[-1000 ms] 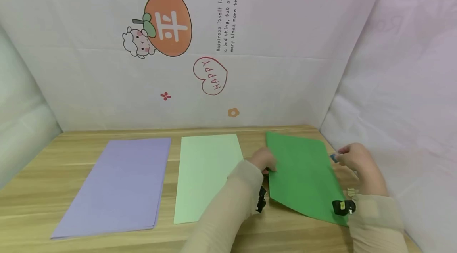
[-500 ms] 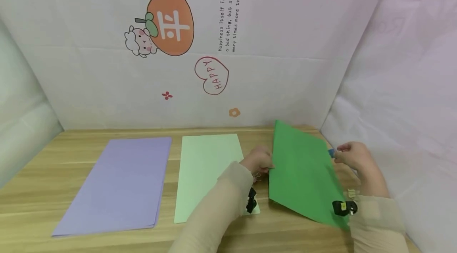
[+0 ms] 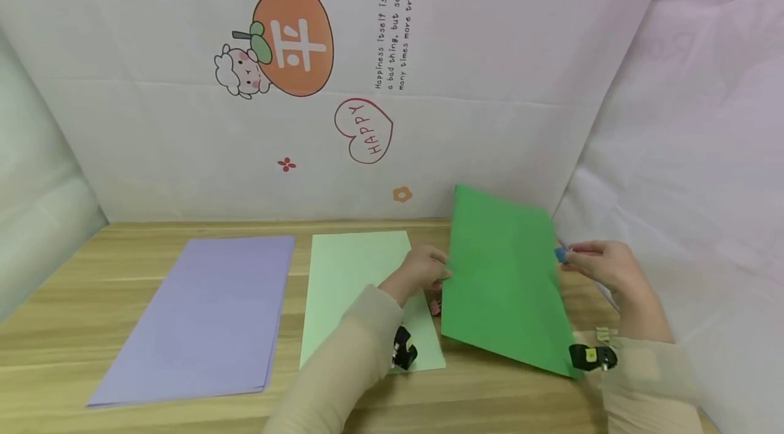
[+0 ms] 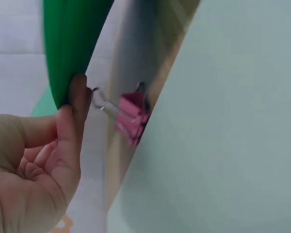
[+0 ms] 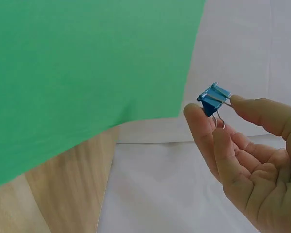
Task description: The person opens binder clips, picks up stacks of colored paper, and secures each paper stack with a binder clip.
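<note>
My left hand [image 3: 419, 269] pinches the left edge of the green paper [image 3: 502, 284] between thumb and fingers, and the sheet is raised and tilted off the table. In the left wrist view a pink binder clip [image 4: 132, 116] lies just beyond the fingertips, beside the pale green paper [image 4: 223, 126]. At the right edge of the green paper, my right hand [image 3: 603, 264] holds a blue binder clip [image 5: 214, 98] by its wire handles, between thumb and fingers. The clip is apart from the paper in the right wrist view.
Purple sheets [image 3: 202, 318] lie at the left of the wooden table [image 3: 147, 413]. A yellowish binder clip [image 3: 603, 333] sits near the right wrist. White printed cloth [image 3: 184, 148] stands behind, and more white cloth borders the right side.
My left hand has moved left and a little up, lifting the green paper higher and shifting it left. My right hand, with the blue binder clip, has risen slightly.
</note>
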A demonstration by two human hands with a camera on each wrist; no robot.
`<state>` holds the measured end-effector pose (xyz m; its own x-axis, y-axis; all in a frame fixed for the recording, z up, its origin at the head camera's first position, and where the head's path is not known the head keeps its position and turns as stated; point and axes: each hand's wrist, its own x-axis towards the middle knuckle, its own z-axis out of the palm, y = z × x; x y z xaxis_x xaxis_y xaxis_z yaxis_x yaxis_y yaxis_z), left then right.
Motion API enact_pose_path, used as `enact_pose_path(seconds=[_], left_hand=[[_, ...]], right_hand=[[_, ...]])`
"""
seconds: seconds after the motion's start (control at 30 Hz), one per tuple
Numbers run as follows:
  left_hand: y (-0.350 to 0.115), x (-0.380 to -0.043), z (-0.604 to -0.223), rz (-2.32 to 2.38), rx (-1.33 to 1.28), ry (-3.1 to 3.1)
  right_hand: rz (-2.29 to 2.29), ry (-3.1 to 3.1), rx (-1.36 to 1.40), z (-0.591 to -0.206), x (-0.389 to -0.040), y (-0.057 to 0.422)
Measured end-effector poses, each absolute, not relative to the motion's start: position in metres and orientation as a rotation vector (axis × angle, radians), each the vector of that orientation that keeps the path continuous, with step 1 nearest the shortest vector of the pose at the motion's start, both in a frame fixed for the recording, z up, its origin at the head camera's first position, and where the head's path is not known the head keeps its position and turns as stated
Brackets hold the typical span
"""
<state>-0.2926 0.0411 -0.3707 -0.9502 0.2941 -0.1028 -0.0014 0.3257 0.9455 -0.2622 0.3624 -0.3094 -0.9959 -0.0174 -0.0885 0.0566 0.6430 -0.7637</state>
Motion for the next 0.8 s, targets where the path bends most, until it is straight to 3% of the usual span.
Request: enact_pose_path(seconds=[0.8], left_hand=[[-0.031, -0.275, -0.353, 1.964, 0.187, 2.315]], right_hand=[[-2.463, 1.933, -0.204, -0.292, -0.256, 0.341]])
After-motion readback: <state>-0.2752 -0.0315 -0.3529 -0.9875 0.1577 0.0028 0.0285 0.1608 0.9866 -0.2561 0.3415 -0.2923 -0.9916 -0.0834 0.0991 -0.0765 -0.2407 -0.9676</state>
